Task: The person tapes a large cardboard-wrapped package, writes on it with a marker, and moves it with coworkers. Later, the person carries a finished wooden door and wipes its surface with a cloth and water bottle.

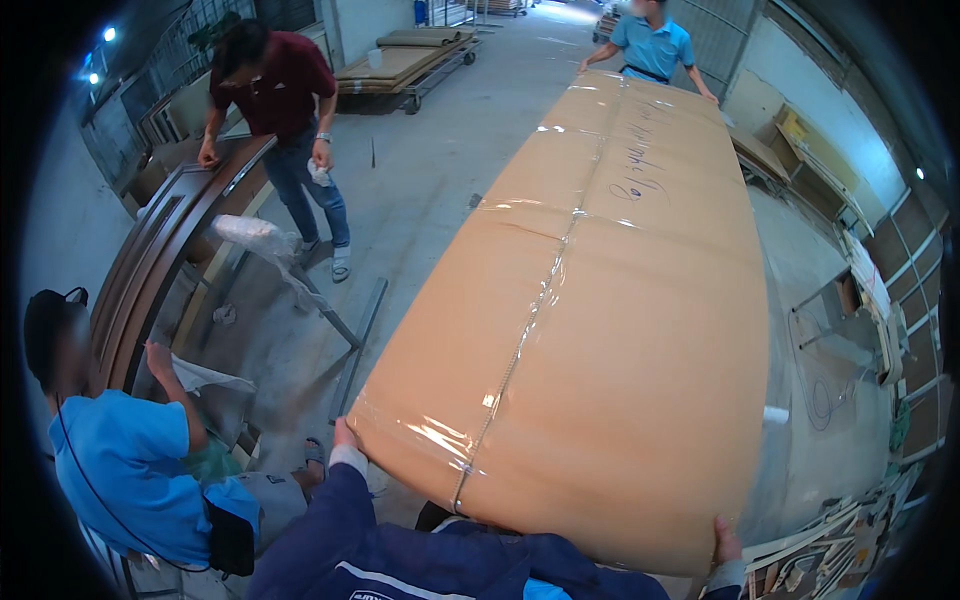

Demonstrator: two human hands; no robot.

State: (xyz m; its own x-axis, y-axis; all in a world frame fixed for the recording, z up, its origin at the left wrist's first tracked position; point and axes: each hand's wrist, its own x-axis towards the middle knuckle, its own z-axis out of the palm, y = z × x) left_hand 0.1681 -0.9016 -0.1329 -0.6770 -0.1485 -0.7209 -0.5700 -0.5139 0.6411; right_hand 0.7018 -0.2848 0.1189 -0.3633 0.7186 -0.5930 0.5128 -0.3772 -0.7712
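A long, flat panel wrapped in brown cardboard (600, 330) stretches away from me, with shiny clear tape across it and a seam running its length. Handwriting marks its far part. At the near left corner my left hand (344, 436) grips the edge, its fingers partly hidden. My right hand (728, 541) holds the near right corner, fingers mostly behind the edge. At the far end, a person in a light blue shirt (655, 48) has both hands on the panel's corners.
To the left, a person in a dark red shirt (280, 85) and a crouching person in blue (130, 460) handle a dark brown door (180, 240). A loaded cart (400, 75) stands behind them. Wood strips (830, 550) lie at lower right, below a workbench (870, 300).
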